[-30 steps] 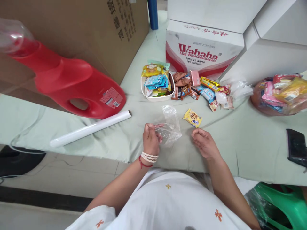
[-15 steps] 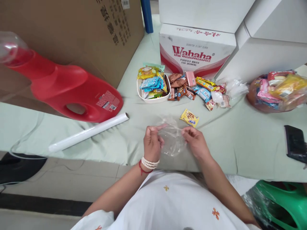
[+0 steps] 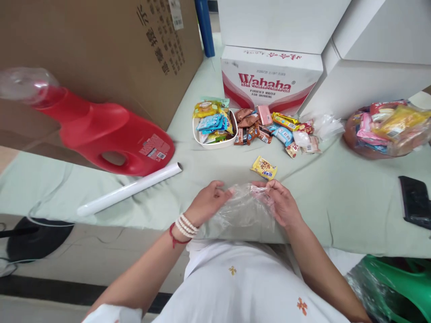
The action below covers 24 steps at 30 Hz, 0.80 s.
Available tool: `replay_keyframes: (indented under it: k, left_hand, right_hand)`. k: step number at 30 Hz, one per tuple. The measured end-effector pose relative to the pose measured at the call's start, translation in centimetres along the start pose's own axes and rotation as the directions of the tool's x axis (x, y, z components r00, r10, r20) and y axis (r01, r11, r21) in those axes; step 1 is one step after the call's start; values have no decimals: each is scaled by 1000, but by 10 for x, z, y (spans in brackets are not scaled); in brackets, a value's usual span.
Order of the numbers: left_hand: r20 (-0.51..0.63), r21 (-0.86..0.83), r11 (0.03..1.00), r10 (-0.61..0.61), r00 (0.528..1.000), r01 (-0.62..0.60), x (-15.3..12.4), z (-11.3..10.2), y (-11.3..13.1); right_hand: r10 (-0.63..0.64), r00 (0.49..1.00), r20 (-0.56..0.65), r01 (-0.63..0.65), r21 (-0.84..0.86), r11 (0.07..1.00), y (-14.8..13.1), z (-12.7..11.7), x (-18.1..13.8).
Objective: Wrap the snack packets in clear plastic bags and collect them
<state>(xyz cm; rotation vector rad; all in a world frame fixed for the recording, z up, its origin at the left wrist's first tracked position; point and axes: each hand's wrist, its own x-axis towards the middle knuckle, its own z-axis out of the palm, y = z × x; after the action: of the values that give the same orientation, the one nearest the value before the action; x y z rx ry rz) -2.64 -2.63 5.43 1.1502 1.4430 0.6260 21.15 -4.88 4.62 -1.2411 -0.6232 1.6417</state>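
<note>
A clear, crumpled plastic bag (image 3: 247, 213) is stretched between my two hands above the table's near edge. My left hand (image 3: 207, 204), with a beaded bracelet and a red cord at the wrist, has its thumb and fingers at the bag's left side. On the other side, my right hand (image 3: 284, 204) pinches the bag's gathered upper edge. Just beyond the bag lies a yellow cookie packet (image 3: 264, 168). Farther back stands a white bowl (image 3: 215, 144) heaped with wrapped snacks, with a pile of snack packets (image 3: 256, 123) to its right.
On the left are a red jug (image 3: 114, 134), a white tube (image 3: 131, 189) and a large cardboard box (image 3: 134, 54). A Wahaba-style white carton marked Wahaha (image 3: 272, 80) stands behind the snacks. To the right are a filled snack bowl (image 3: 357, 143) and a black phone (image 3: 415, 199).
My left hand has moved left and its fingers have loosened from a tight curl. The right hand has shifted slightly right and down. The bag is spread wider and hangs lower.
</note>
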Motion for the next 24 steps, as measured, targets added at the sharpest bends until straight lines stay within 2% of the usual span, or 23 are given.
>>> replay_keyframes:
  k: [2,5,7,9,11,12,14,16,18,19,21,24]
  left_hand:
    - [76,-11,1000,-11,997,12,6,9,5]
    - [137,-276,959,-19,990,57,10,24,6]
    - [87,-432,898,-53,995,85,10,30,6]
    - [24,-486,870,-79,997,81,9,34,4]
    - [-47,-474,880,-46,998,19,7,38,4]
    - [-86,-452,891,1,996,-40,6,41,4]
    - [-120,-386,908,124,985,-161,1,47,6]
    - [-52,-312,921,228,972,-232,-6,54,10]
    - [44,-241,935,277,960,-259,-13,59,14]
    - [52,-204,940,291,955,-275,-15,60,14]
    - [-43,-126,942,307,951,-310,-16,58,12]
    - [-241,-78,950,277,930,-303,-13,50,1]
  right_hand:
    - [-79,997,-20,79,-13,997,2,-1,-3]
    - [-208,973,-97,204,-55,977,6,-14,-12]
    - [-257,953,-162,243,-103,965,10,-29,-22]
    - [-255,959,-121,233,-173,957,13,-45,-33]
    - [-167,983,73,180,-249,952,13,-59,-42]
    - [-107,979,172,152,-277,949,11,-63,-45]
    - [-52,966,252,125,-282,951,6,-65,-46]
    - [-89,976,200,140,-253,957,1,-58,-39]
    - [-97,982,160,137,-259,956,-2,-45,-28]
    - [-82,984,159,124,-274,954,-2,-39,-23]
    - [-81,991,106,109,-297,949,-3,-29,-13]
    - [-164,983,-85,134,-285,949,0,-27,-6]
